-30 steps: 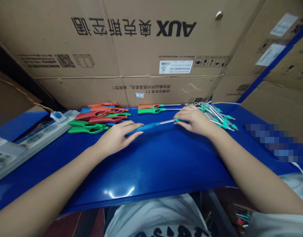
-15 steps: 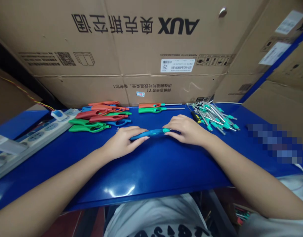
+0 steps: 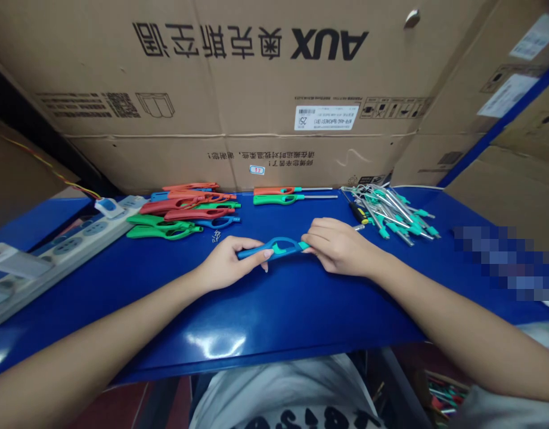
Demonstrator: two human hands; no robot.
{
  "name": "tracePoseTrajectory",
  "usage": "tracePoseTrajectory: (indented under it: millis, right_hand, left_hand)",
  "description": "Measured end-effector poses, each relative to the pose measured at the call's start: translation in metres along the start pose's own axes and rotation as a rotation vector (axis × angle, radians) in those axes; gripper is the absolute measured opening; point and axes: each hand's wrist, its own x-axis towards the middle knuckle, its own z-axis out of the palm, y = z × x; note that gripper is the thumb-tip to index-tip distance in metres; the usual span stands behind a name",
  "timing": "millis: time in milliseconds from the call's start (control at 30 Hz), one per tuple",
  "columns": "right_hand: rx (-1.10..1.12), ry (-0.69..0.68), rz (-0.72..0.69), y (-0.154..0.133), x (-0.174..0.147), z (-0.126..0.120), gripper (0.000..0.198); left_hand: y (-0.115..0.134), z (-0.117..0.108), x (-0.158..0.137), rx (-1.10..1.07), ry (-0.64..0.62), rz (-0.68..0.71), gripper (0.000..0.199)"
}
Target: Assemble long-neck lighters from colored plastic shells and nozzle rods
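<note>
A blue stick lighter (image 3: 285,244) with a teal trigger and teal collar is held level above the front middle of the table. My left hand (image 3: 232,262) is closed round its handle end, thumb near the trigger. My right hand (image 3: 334,245) pinches the teal collar, and a short bit of metal tube tip (image 3: 359,227) shows beyond the fingers. Behind, an orange lighter (image 3: 274,191) and a green lighter (image 3: 276,199), both with metal tubes, lie side by side. A heap of metal tubes with teal ends (image 3: 402,211) lies to the right of them.
Several red, orange, green and blue lighter handles (image 3: 185,213) are piled at the left, beside a white power strip (image 3: 84,238). A yellow-and-black screwdriver (image 3: 358,213) lies against the tube heap. Small metal bits (image 3: 216,236) lie near my left hand. A cardboard wall (image 3: 238,77) closes the back.
The lighter has turned in my hands, so its trigger loop now faces the camera. The tube tip beyond my right hand has come into sight.
</note>
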Motion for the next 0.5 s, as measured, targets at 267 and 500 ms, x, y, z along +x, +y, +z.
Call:
tracePoseTrajectory:
  millis: [267,500]
  right_hand:
    - [-0.046,0.011,-0.020,-0.0028,0.0035,-0.0077,0.028]
    - [0.040,0.008,0.006,-0.0047,0.0026,-0.0052,0.025]
  left_hand:
    - [0.0002,0.0026,-0.0028,-0.054,-0.001,-0.012,0.043]
    - [-0.0058,0.0031,-0.0062,0.289,0.158,0.419,0.020]
